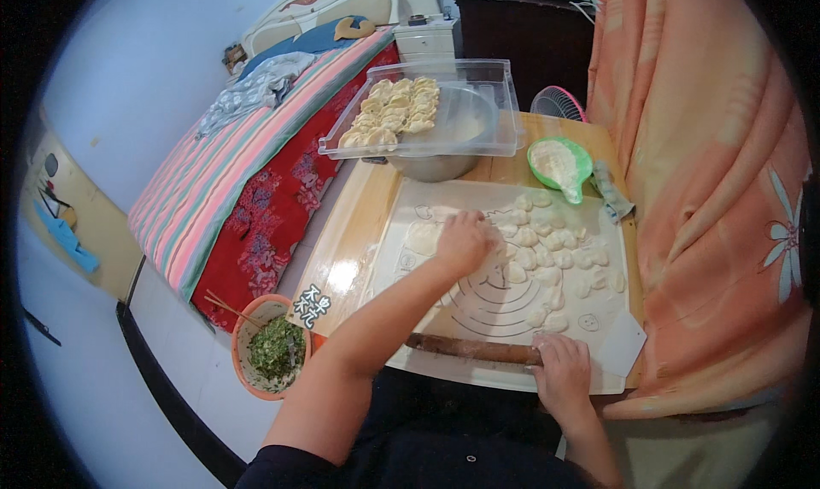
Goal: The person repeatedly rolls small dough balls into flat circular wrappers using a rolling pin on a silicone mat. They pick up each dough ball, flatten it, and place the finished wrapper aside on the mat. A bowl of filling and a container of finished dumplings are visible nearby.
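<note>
My left hand [465,243] is over the middle of a white printed mat [401,297], its fingers curled down beside small dough pieces [547,257]. Its fingertips are partly hidden and slightly blurred, so what they hold does not show. A flat round of dough [423,237] lies just left of that hand. At the mat's near edge, my right hand [564,367] is closed over the right end of a brown wooden rolling pin [478,350]. The pin lies crosswise in front of me, its left end near my left forearm.
A clear plastic tray [504,134] of shaped dumplings rests on a metal basin [431,169] at the back. A green scoop [583,160] holds flour beside a cloth [611,194]. Lower left stands an orange bowl [242,365] of green filling with chopsticks. An orange curtain [683,233] hangs right.
</note>
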`<state>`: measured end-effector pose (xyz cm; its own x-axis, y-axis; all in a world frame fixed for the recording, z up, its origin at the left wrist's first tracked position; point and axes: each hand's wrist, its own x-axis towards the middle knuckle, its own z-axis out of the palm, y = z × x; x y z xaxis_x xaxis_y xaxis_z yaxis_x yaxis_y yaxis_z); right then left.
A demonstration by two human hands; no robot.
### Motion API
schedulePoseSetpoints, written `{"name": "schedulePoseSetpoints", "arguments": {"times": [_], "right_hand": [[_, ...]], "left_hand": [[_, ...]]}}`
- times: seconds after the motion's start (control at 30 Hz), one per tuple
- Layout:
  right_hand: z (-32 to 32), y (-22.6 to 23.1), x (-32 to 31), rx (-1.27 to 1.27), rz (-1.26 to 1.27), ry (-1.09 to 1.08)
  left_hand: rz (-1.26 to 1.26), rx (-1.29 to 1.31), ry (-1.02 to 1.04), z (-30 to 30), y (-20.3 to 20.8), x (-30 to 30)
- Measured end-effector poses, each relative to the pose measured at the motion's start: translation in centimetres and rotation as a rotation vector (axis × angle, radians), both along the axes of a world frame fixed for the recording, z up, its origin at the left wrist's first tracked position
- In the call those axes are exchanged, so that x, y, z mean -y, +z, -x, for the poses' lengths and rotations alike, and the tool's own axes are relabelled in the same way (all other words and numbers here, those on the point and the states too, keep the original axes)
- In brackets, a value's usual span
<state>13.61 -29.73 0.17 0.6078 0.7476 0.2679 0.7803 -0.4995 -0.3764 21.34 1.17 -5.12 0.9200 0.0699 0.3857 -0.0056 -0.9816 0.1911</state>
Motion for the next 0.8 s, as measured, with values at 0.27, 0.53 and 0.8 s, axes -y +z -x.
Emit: {"name": "schedulePoseSetpoints", "arguments": {"times": [0.27, 0.53, 0.8], "right_hand": [[0.3, 0.5, 3.6, -0.057, -0.029, -0.129], [-0.5, 0.4, 4.9, -0.193, -0.208, -0.445], [-1.2, 0.4, 2.9, -0.313, -0.376, -0.434]], "left_hand": [[0.392, -0.364, 0.027, 2.2, 2.8, 0.5], [1.418, -0.86, -0.247, 15.4, 2.0, 1.0], [0.69, -0.111, 0.261, 11.8, 2.5, -2.8]]}}
